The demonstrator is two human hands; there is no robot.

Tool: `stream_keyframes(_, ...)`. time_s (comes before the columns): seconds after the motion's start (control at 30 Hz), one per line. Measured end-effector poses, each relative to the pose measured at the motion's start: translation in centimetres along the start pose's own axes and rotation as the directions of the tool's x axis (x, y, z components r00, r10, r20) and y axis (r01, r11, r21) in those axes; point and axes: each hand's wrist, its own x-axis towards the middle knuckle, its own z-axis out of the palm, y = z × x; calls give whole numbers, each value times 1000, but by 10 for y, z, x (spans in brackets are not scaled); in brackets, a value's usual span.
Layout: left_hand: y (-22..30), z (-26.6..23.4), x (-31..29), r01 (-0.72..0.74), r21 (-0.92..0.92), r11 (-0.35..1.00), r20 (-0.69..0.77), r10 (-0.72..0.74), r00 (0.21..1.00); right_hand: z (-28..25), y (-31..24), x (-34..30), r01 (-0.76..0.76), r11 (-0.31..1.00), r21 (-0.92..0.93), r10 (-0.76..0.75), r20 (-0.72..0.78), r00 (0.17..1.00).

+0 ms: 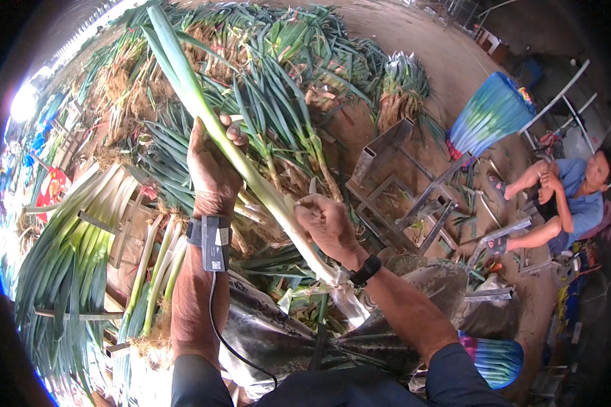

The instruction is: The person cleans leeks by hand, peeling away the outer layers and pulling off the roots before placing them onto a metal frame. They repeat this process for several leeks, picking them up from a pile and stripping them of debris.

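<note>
One long green onion (254, 178), with a thick pale stalk and green leaves, slants from the upper left down toward my lap. My left hand (212, 159) is wrapped round its upper stalk, just below the leaves. Lower down, my right hand (327, 224) is closed in a pinch against the pale stalk, with a small flap of skin at its fingertips. The onion's root end hangs over my knees, partly behind my right wrist. On my left, several cleaned green onions (81, 234) lie on a metal rack, white ends together.
A big heap of untrimmed green onions (265, 81) covers the ground ahead. Metal frames (400, 197) stand at the right. Beyond them is a wrapped bundle (490, 114); another wrapped bundle (495, 359) is near my right elbow. A seated person (570, 197) is at the far right.
</note>
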Motion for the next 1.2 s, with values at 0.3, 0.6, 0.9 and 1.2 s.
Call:
stream_keyframes(0.3, 5, 6, 1, 13, 121, 993, 116, -27, 993, -12, 25, -2, -237, 704, 669, 206, 127, 970)
stream_keyframes(0.6, 40, -7, 8, 0, 60, 998, 211, -13, 977, -53, 56, -35, -112, 990, -81, 133, 329, 935)
stream_keyframes(0.9, 47, -1, 4, -48, 150, 987, 203, 17, 979, -36, 25, -35, 224, 938, -264, -188, 158, 969)
stream_keyframes(1.2, 29, 0, 2, -7, 76, 997, 137, -4, 991, -10, -1, -31, 41, 999, -29, -35, 185, 982)
